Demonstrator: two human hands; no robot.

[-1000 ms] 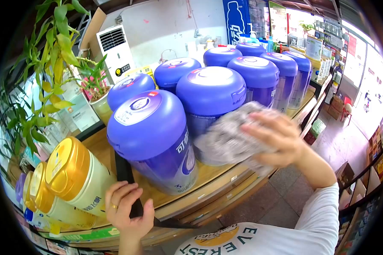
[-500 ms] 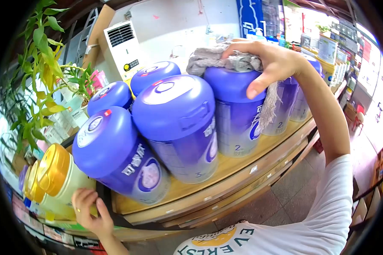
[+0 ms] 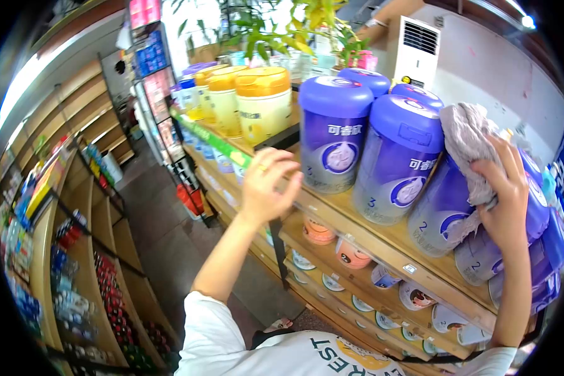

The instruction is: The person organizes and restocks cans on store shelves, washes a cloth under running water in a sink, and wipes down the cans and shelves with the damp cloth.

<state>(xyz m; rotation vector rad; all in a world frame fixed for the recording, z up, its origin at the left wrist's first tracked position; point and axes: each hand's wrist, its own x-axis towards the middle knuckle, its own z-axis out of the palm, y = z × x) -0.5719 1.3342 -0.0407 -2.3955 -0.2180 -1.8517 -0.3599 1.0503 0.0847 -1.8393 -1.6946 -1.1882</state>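
Note:
My right hand (image 3: 507, 182) is wrapped round a crumpled grey cloth (image 3: 470, 135), which lies against the lid and side of a purple canister (image 3: 442, 200). To its left stand two more front purple canisters, one marked 3 (image 3: 398, 156) and one at the row's left end (image 3: 333, 135). My left hand (image 3: 269, 185) is near the shelf edge below the yellow canister (image 3: 263, 106), fingers apart and slightly bent, holding nothing. The lid of the canister under the cloth is mostly hidden.
Yellow-lidded canisters (image 3: 227, 100) stand at the unit's left part, with plants (image 3: 263, 28) behind. Lower shelves hold round tins (image 3: 354, 254). A white air conditioner (image 3: 417, 53) is at the back. Across the aisle (image 3: 163, 232) are stocked shelves (image 3: 100, 219).
The view has swung left, showing the aisle. The right hand has moved the cloth from the canister marked 3 to one farther along the row. The left hand has stayed near the shelf edge.

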